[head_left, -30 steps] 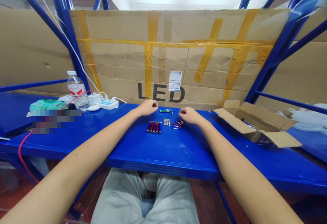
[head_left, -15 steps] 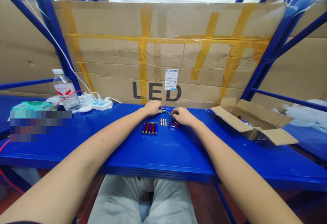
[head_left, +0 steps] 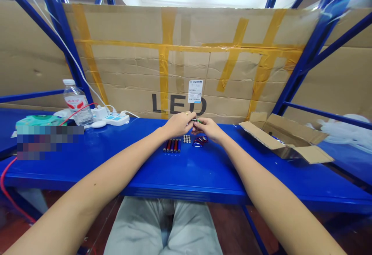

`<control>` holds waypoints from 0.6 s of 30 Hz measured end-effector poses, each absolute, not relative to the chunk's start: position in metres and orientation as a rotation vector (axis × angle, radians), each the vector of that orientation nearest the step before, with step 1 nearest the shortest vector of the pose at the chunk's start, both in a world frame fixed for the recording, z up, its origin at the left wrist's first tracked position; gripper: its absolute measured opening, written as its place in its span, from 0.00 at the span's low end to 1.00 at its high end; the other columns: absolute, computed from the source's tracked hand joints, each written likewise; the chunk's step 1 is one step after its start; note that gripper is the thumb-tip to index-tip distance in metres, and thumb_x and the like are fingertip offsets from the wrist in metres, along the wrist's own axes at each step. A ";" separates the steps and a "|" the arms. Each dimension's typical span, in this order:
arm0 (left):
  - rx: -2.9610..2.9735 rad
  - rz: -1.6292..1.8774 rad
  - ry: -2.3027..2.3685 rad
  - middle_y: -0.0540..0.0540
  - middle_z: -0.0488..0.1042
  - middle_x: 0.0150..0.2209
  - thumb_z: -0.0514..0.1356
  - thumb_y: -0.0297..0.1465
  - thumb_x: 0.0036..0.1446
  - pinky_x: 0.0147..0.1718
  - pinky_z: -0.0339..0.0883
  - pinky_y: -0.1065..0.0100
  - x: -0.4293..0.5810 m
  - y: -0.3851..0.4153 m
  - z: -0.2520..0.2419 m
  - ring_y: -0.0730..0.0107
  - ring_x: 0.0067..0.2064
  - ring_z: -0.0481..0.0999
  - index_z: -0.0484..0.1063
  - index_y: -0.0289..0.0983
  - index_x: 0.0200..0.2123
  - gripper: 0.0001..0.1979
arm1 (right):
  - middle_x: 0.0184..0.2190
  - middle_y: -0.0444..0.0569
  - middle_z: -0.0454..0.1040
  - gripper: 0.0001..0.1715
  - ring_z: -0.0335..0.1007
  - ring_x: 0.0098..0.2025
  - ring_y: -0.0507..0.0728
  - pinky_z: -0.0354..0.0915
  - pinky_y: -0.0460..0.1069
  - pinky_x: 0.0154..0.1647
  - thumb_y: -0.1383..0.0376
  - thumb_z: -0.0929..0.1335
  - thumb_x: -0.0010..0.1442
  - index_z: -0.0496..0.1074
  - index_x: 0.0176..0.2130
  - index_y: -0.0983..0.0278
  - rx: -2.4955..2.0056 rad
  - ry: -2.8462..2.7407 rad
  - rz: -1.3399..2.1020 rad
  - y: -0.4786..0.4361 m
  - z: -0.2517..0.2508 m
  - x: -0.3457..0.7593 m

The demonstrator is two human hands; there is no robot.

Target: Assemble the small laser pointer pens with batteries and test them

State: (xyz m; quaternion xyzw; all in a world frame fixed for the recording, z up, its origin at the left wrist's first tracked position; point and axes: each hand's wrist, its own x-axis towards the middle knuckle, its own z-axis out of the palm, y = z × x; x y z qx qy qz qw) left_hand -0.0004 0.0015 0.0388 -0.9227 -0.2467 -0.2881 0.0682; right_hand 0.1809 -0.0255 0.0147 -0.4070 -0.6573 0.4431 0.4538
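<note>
My left hand (head_left: 179, 125) and my right hand (head_left: 209, 128) meet over the far side of the blue table. Between their fingertips is a small green-and-silver metal piece (head_left: 198, 121); both hands are closed on it, and its exact kind is too small to make out. Just below my left hand lies a row of several red and blue metal tubes (head_left: 172, 145) with silver ends, like mini flashlights. Small round silver button cells (head_left: 186, 139) sit in a block beside them. Red and blue carabiners (head_left: 200, 142) lie in a group under my right hand.
An open cardboard box (head_left: 286, 136) stands at the right, with something blue inside. On the left are a plastic water bottle (head_left: 77, 104), a white power strip (head_left: 116, 119) and a green package (head_left: 39, 121). A large cardboard sheet (head_left: 130, 69) rises behind the blue table (head_left: 186, 173).
My left hand has moved right, and my right hand has come up slightly to meet it. The green-and-silver piece is now raised between their fingers.
</note>
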 end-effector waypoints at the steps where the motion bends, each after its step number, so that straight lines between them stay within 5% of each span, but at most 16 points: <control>1: -2.740 -0.815 -0.762 0.41 0.73 0.40 0.49 0.31 0.64 0.42 0.62 0.64 0.000 0.000 0.039 0.62 0.43 0.72 0.67 0.37 0.44 0.10 | 0.27 0.46 0.73 0.13 0.72 0.30 0.52 0.69 0.50 0.38 0.59 0.72 0.54 0.67 0.30 0.65 -1.001 -1.607 1.135 -0.028 0.017 0.181; 10: -2.626 -0.601 -0.747 0.42 0.74 0.37 0.46 0.34 0.67 0.32 0.58 0.67 -0.003 0.006 0.037 0.63 0.37 0.74 0.69 0.38 0.43 0.13 | 0.19 0.38 0.61 0.18 0.58 0.20 0.48 0.63 0.47 0.25 0.58 0.74 0.48 0.63 0.28 0.63 -0.976 -1.530 1.306 -0.037 0.022 0.182; 18: -2.721 -0.480 -0.792 0.42 0.77 0.38 0.49 0.32 0.65 0.31 0.58 0.66 0.000 0.012 0.026 0.60 0.37 0.76 0.68 0.38 0.44 0.11 | 0.13 0.37 0.59 0.04 0.53 0.14 0.49 0.51 0.46 0.17 0.68 0.64 0.55 0.62 0.28 0.62 -1.246 -1.728 0.866 -0.017 0.005 0.179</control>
